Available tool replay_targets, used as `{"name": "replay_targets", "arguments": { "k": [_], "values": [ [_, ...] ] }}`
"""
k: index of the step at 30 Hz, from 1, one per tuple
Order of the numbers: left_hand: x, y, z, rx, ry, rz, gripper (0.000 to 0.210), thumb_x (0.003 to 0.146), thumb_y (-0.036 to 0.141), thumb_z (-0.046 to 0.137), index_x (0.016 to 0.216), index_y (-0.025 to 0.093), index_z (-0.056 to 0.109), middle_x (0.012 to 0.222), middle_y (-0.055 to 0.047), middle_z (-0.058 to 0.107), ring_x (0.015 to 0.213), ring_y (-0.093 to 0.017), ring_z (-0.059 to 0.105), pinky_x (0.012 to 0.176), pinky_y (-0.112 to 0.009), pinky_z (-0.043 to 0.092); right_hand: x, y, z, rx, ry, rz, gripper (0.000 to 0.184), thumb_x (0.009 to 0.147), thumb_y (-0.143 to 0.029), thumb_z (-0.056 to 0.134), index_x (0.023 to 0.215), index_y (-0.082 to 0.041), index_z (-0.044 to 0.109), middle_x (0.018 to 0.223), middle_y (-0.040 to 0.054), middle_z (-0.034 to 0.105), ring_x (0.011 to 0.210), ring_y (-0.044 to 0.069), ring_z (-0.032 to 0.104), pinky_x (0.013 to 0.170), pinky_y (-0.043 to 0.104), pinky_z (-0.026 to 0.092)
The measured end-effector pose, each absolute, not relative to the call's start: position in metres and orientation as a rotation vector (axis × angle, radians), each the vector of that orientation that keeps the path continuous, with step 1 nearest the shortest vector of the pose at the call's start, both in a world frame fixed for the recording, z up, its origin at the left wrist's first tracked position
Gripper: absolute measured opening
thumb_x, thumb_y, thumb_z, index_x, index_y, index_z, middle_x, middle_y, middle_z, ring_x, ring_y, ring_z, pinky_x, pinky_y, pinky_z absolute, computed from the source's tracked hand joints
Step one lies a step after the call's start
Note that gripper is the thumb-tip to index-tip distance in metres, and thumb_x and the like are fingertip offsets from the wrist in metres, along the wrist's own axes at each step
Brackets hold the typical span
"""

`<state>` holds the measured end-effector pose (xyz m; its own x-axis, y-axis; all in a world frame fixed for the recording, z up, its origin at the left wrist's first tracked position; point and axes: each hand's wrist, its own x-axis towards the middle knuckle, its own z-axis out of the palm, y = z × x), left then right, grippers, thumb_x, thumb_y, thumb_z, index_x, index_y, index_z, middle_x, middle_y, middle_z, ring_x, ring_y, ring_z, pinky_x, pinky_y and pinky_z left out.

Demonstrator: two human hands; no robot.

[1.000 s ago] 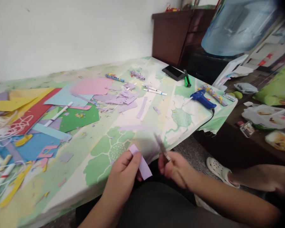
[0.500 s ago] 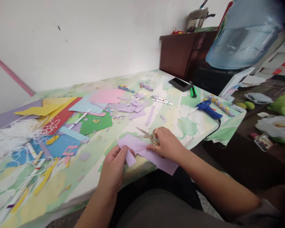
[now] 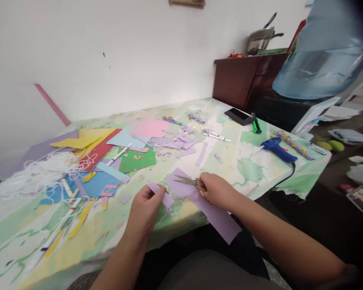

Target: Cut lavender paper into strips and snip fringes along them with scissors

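Note:
Pinched in my left hand point(image 3: 147, 203) is a small strip of purple paper point(image 3: 168, 200), apart from the larger sheet. My right hand point(image 3: 216, 189) is closed around the gold handles of a pair of scissors point(image 3: 186, 180), whose blades point left and stand slightly apart. Beneath the scissors lies a larger piece of purple paper point(image 3: 220, 217), partly on the table and hanging over its front edge. Whether my right fingers also touch that sheet is hidden. Purple scraps point(image 3: 181, 141) lie beyond my hands.
A blue glue gun point(image 3: 280, 150) with a cord lies at the right, near a green cutter point(image 3: 256, 125) and a dark phone point(image 3: 238, 116). Coloured paper sheets point(image 3: 139, 159), markers and a tangle of white string point(image 3: 48, 169) cover the left. A water bottle point(image 3: 317, 68) stands behind.
The small purple strip in my left hand is now separate from the larger sheet, which hangs lower over the edge. The view has shifted, so the table sits lower and further right.

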<state>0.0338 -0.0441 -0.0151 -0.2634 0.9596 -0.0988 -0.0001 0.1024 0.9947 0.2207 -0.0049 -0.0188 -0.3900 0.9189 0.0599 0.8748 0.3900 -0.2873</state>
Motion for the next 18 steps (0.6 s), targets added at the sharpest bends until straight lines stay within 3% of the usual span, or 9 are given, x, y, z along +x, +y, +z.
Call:
{"name": "replay_targets", "arguments": {
  "k": [3, 7, 10, 12, 18],
  "values": [
    [0.027, -0.037, -0.008, 1.152, 1.466, 1.278, 0.012, 0.06, 0.025, 0.056, 0.064, 0.016, 0.051, 0.055, 0.005, 0.052, 0.051, -0.007, 0.045, 0.049, -0.017, 0.033, 0.23, 0.017, -0.009, -1.67, -2.37, 0.224, 0.002, 0.064, -0.02, 0.045, 0.065, -0.018, 0.045, 0.062, -0.0001, 0.052, 0.054, 0.01, 0.044, 0.045, 0.02, 0.026],
    [0.019, -0.025, 0.005, 1.216, 1.34, 1.235, 0.011, 0.063, 0.021, 0.052, 0.072, 0.018, 0.049, 0.053, 0.006, 0.05, 0.047, -0.006, 0.044, 0.046, -0.017, 0.033, 0.249, 0.059, 0.013, -1.825, -2.195, -0.009, 0.014, 0.069, -0.026, 0.039, 0.064, -0.015, 0.047, 0.067, 0.0089, 0.052, 0.066, 0.018, 0.046, 0.05, 0.025, 0.026],
    [0.015, -0.014, 0.016, 1.219, 1.329, 1.182, 0.013, 0.067, 0.026, 0.048, 0.076, 0.018, 0.051, 0.052, 0.005, 0.051, 0.044, -0.006, 0.045, 0.044, -0.018, 0.033, 0.249, 0.074, 0.03, -1.831, -2.097, -0.084, 0.032, 0.068, -0.046, 0.039, 0.066, -0.015, 0.047, 0.068, 0.0089, 0.051, 0.066, 0.02, 0.046, 0.05, 0.026, 0.026],
    [0.016, -0.007, 0.023, 1.217, 1.332, 1.125, 0.017, 0.067, 0.032, 0.046, 0.071, 0.017, 0.052, 0.051, 0.004, 0.051, 0.043, -0.007, 0.046, 0.042, -0.018, 0.034, 0.237, 0.073, 0.04, -1.656, -2.174, 0.037, 0.042, 0.066, -0.056, 0.034, 0.067, -0.016, 0.047, 0.065, 0.0047, 0.051, 0.059, 0.015, 0.045, 0.049, 0.024, 0.027],
    [0.024, 0.015, 0.031, 1.237, 1.247, 1.064, 0.022, 0.067, 0.035, 0.047, 0.062, 0.014, 0.052, 0.048, 0.002, 0.052, 0.041, -0.007, 0.047, 0.04, -0.018, 0.034, 0.187, 0.062, 0.045, -1.179, -2.533, 0.381, 0.045, 0.066, -0.059, 0.032, 0.066, -0.017, 0.048, 0.058, -0.0009, 0.048, 0.05, 0.008, 0.039, 0.044, 0.02, 0.024]
  ]
}}
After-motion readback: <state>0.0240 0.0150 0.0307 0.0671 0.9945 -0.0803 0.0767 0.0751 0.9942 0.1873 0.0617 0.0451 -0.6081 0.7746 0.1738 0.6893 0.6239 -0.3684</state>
